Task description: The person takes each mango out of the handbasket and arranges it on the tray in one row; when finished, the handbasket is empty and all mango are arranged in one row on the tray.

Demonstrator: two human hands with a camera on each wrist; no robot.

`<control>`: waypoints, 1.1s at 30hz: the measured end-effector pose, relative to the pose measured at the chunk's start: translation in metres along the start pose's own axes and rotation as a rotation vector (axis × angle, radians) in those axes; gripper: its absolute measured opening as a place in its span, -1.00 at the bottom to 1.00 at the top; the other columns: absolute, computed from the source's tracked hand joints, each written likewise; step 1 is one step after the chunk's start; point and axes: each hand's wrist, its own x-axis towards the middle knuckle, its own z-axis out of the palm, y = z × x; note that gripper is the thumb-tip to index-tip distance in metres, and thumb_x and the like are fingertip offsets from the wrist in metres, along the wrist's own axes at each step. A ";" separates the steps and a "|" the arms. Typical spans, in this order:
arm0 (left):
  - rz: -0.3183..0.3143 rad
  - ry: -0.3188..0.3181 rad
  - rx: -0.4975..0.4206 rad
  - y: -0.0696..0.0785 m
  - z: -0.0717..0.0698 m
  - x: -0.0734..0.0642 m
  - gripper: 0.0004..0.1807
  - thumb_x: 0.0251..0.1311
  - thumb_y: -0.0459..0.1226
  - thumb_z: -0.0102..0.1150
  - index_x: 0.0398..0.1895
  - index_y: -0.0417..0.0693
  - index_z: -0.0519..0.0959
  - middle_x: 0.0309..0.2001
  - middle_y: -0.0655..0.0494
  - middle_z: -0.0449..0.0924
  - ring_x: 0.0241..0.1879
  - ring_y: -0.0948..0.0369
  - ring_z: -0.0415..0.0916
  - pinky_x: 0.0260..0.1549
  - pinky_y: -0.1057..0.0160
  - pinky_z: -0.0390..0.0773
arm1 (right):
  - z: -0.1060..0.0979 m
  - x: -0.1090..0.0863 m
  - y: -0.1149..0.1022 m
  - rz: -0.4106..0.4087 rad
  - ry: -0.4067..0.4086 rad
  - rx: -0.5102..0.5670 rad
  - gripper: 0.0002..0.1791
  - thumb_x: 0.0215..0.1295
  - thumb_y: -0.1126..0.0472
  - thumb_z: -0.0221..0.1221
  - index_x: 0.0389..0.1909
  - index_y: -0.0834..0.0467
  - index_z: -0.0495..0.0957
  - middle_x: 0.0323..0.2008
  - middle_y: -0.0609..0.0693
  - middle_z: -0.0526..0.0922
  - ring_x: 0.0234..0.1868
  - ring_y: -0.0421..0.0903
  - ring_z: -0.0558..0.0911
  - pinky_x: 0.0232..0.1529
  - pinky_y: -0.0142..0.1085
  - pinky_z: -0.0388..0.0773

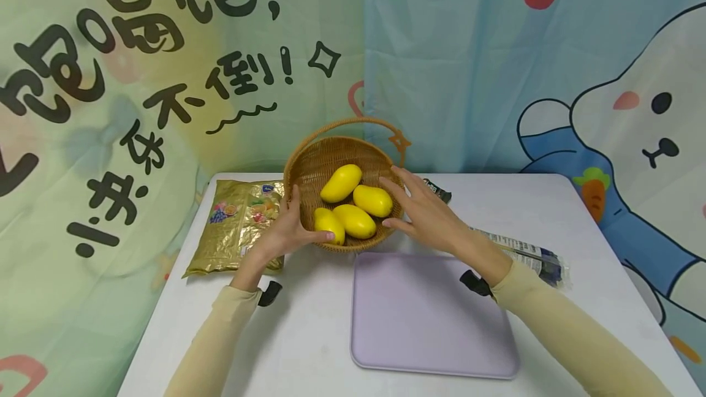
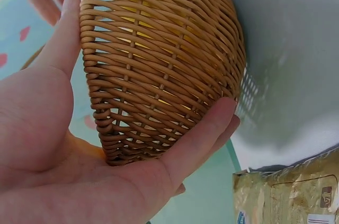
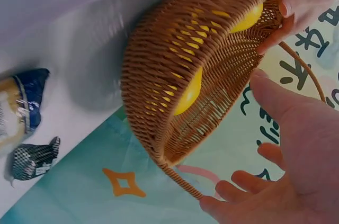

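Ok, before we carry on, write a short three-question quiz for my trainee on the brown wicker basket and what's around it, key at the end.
1. In the head view, how many smooth yellow oval fruits show inside the brown wicker basket?

2. True or false: the person's bare left hand grips the basket.

3. In the head view, where does the shiny gold plastic bag lie relative to the flat lilac rectangular tray?
A) On top of it
B) To its left
C) To its right

Key: 1. Four. 2. True. 3. B.
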 end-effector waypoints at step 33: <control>0.109 0.051 -0.014 0.002 0.012 -0.009 0.62 -0.10 0.05 0.63 0.58 0.08 -0.63 0.58 -0.04 -0.83 0.45 -0.29 0.20 0.36 -0.06 0.41 | 0.005 0.074 0.000 0.175 -0.582 0.137 0.00 0.23 0.27 0.41 0.61 0.07 0.06 0.58 0.32 -0.01 0.57 0.29 0.08 0.42 0.24 0.28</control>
